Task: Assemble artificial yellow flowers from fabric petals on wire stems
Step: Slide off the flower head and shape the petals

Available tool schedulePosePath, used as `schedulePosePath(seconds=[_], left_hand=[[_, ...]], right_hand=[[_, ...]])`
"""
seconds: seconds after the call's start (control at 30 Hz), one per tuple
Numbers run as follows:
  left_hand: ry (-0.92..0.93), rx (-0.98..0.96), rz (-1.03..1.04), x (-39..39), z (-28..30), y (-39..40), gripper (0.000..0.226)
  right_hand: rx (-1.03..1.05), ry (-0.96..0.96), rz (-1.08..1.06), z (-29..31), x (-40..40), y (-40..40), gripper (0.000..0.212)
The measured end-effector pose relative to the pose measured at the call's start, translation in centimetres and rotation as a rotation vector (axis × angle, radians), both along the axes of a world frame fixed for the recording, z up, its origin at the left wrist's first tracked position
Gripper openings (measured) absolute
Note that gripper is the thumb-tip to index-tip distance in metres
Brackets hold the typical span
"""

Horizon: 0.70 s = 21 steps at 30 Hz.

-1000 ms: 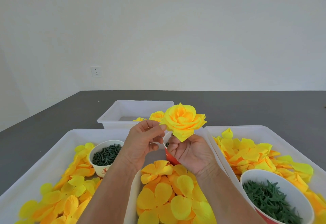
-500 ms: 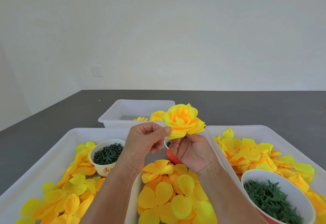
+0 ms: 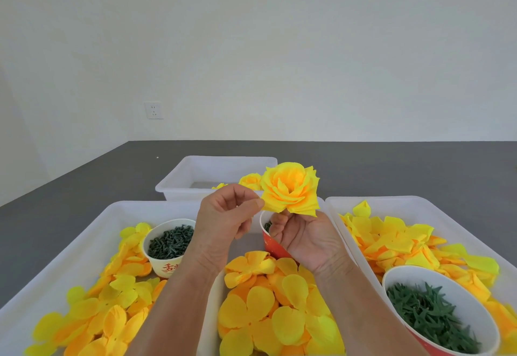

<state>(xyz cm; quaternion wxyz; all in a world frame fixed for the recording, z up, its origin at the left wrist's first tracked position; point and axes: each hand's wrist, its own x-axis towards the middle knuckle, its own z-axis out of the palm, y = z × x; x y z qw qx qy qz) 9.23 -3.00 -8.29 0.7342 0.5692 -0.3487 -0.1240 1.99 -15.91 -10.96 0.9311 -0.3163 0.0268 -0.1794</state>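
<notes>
Holding a layered yellow fabric flower (image 3: 291, 187) up in front of the chest, the person works with both hands close together above the middle white plastic tray (image 3: 209, 299). In the head view, the right hand (image 3: 305, 239) sits directly beneath the bloom, fingers closed around its base; the stem runs down into that fist and is hidden, so its long axis reads as roughly upright, the bloom tipped slightly toward the camera. The left hand (image 3: 226, 215) is just beside the flower on its left, thumb and forefinger pinched narrow on the edge of an outer petal. Any shaping, I judge, falls to the left hand, the right only steadying.

Below lie loose yellow and orange fabric petals (image 3: 268, 308), a red paper cup (image 3: 270, 239) behind the right hand, and two white bowls of dark green plastic pieces (image 3: 170, 241) (image 3: 430, 319). A farther white tub (image 3: 212, 176) holds finished blooms. The floor is dark grey, the wall bare white.
</notes>
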Motion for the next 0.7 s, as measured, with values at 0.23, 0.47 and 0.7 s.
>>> schedulePosePath(seconds=[0.23,0.47,0.7], left_hand=[[-0.064,0.020,0.011,-0.32,0.12,-0.18,0.010],[-0.015,-0.003,0.065,-0.11,0.07,-0.15,0.011],[-0.077,0.035,0.009,0.27,0.03,0.05,0.017]], right_hand=[[0.042,0.003,-0.038,-0.04,0.14,-0.07,0.011],[-0.047,0.039,-0.058,0.08,0.00,-0.08,0.013],[-0.026,0.091,-0.064,0.06,-0.10,-0.19,0.010]])
